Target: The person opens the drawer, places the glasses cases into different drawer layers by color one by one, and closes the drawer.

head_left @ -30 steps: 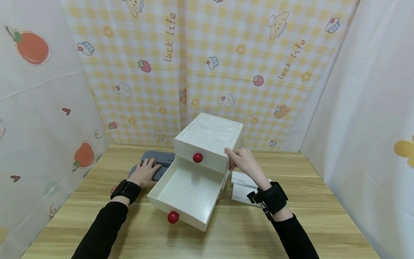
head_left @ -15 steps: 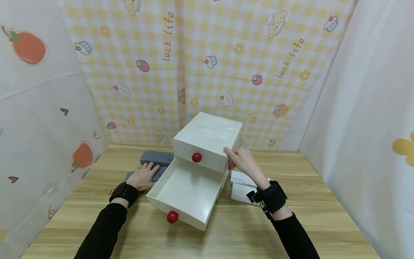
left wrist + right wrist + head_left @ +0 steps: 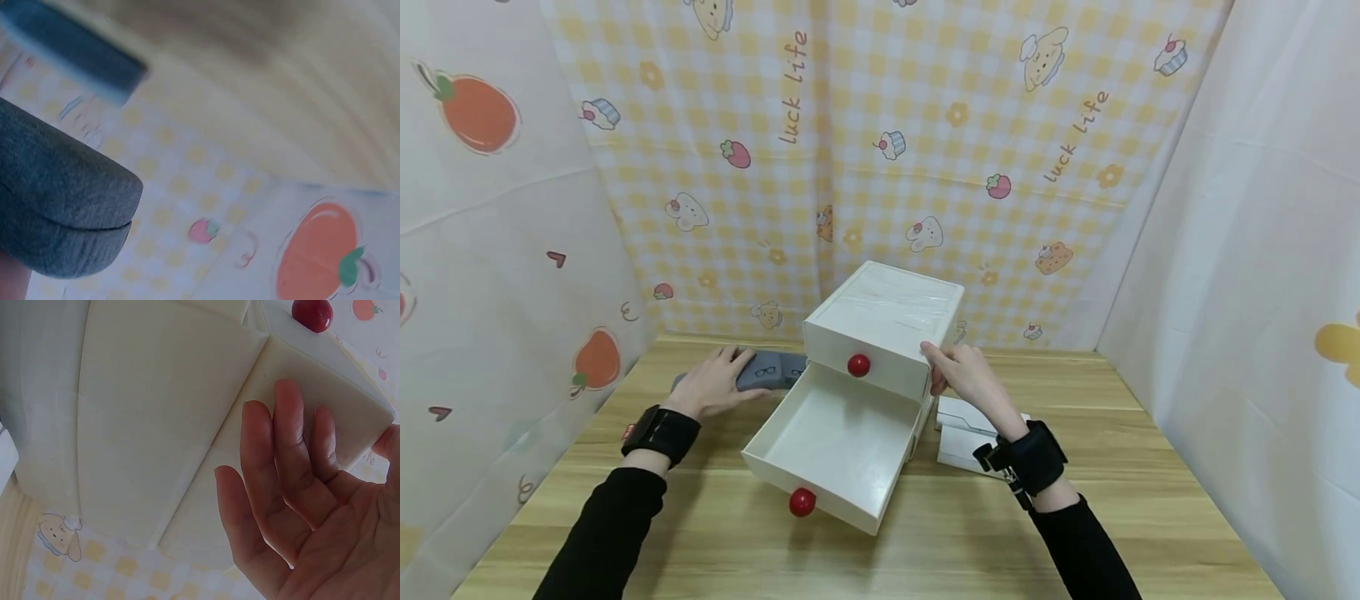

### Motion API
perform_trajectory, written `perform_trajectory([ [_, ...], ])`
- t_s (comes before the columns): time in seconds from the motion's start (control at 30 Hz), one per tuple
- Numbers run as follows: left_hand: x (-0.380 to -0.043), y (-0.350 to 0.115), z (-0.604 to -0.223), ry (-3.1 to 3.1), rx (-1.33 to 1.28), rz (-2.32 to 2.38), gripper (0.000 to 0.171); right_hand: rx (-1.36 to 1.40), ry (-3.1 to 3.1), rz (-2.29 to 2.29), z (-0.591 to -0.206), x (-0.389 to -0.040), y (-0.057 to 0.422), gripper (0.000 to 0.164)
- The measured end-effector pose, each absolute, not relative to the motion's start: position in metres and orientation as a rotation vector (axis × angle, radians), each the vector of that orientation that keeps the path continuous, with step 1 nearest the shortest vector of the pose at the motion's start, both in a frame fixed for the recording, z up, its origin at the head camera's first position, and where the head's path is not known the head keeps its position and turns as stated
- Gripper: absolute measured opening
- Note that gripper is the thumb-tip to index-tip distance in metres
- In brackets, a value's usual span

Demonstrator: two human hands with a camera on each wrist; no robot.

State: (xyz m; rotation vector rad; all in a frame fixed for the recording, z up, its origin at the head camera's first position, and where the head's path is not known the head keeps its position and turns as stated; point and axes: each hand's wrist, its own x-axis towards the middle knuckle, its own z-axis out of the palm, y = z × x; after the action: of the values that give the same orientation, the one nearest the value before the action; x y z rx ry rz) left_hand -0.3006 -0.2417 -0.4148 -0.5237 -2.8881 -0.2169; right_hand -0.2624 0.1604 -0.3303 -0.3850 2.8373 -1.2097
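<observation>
We see the left hand gripping a grey case to the left of the white drawer unit, its fingers across the far side and its thumb along the near side. A glasses drawing marks the top of this case, and in the left wrist view we make out its rounded end and the seam running round it; whether its underside touches the table we cannot tell. A second grey case lies just beyond it, partly hidden, with its right end near the unit.

We find the right hand resting on the unit's upper right edge at the front corner. In the right wrist view its fingers are spread and only lightly bent against the side wall, with the thumb at the edge.

The unit stands at an angle to us. Its lower drawer is pulled well out toward us, with a red knob on its front, while another red ball knob sits on the upper front. Just right of the unit we see a white box-like object, partly covered by the right wrist, and behind everything hangs a yellow checked curtain
</observation>
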Motion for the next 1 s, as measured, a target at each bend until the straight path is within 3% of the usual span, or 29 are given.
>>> perform_trajectory([
  [0.23, -0.292, -0.232, -0.381, -2.725, -0.654, -0.234, 0.075, -0.392, 2.83, -1.208, -0.331, -0.263, 0.16, 0.062],
  [0.57, -0.265, -0.193, -0.354, -2.39, -1.045, -0.135, 0.077, -0.399, 2.828, -1.214, -0.33, -0.262, 0.161, 0.062],
  [1.0, -0.235, -0.116, -0.341, -2.285, -1.296, 0.387, 0.081, -0.392, 2.837, -1.215, -0.33, -0.261, 0.16, 0.062],
])
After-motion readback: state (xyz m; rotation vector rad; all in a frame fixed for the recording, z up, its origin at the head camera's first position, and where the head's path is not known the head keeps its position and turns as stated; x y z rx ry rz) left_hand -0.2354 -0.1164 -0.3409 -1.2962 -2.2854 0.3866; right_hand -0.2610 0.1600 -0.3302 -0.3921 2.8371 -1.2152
